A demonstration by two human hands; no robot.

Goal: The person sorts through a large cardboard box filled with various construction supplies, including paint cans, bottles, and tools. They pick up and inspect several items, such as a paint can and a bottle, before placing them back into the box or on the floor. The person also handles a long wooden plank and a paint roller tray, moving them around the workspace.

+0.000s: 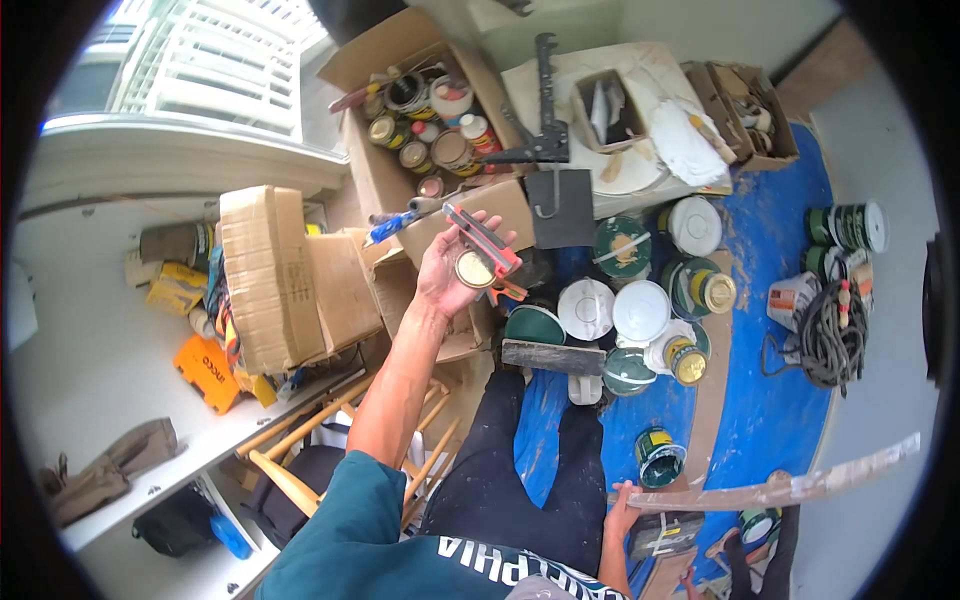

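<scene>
My left hand [450, 268] is raised palm up, its fingers partly curled around a red-and-dark handheld tool [483, 238] whose exact kind I cannot tell. A small round tin [475, 268] with a pale top and gold rim rests against the same palm. Low on the right, my right hand [619, 512] grips the near end of a long, thin brown strip [780, 492], smeared with white, which stretches out to the right. Just above that hand an open green paint can [660, 460] stands on the floor. Below the left hand is an open cardboard box [455, 325].
Several paint buckets [586, 308] crowd the blue floor sheet [770, 340] ahead. A box of cans [375, 155] stands at the far left, near a black metal square [545, 105]. A wooden chair [285, 480] is beside me. Coiled cable [832, 335] lies right. Another person's legs [770, 560] show lower right.
</scene>
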